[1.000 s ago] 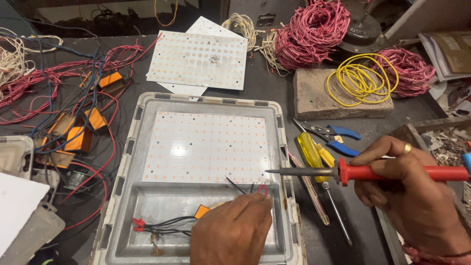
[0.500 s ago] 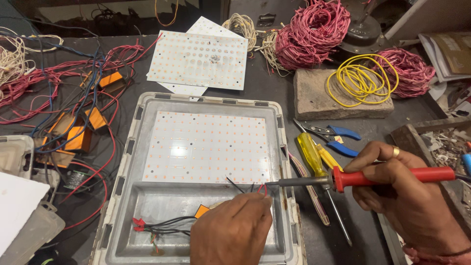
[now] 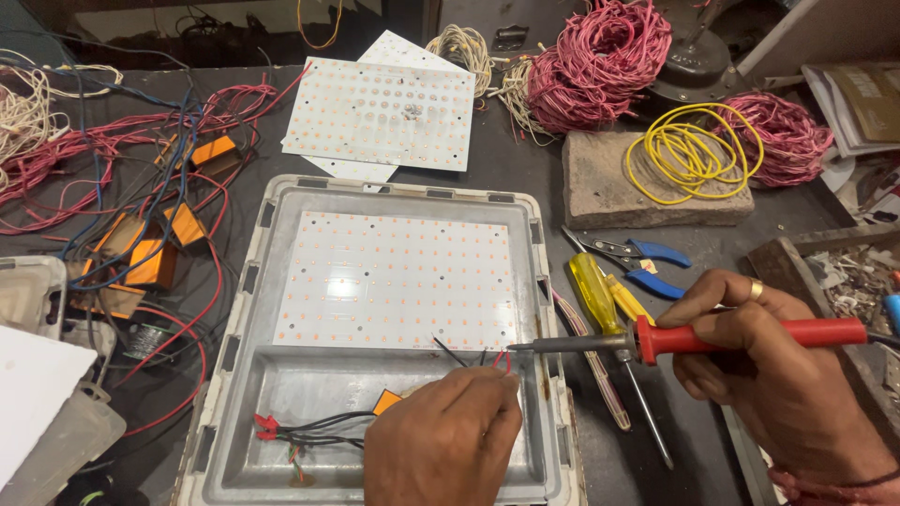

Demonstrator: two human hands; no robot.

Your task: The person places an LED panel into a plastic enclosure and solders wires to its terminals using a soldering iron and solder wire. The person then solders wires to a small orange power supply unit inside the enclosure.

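While the left hand (image 3: 441,440) pinches thin wire ends (image 3: 497,359), the soldering iron (image 3: 694,337) has slid in from the right.
Right hand (image 3: 778,375) closed around its red grip; tip now meets the wires at the LED panel's (image 3: 398,279) lower edge, just above the left fingertips, so the joint can take heat.

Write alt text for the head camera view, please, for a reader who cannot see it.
The right hand holds a red-handled soldering iron, its tip at thin wires pinched by the left hand over a grey metal housing holding a white LED panel. Screwdrivers, pliers and wire coils lie around.
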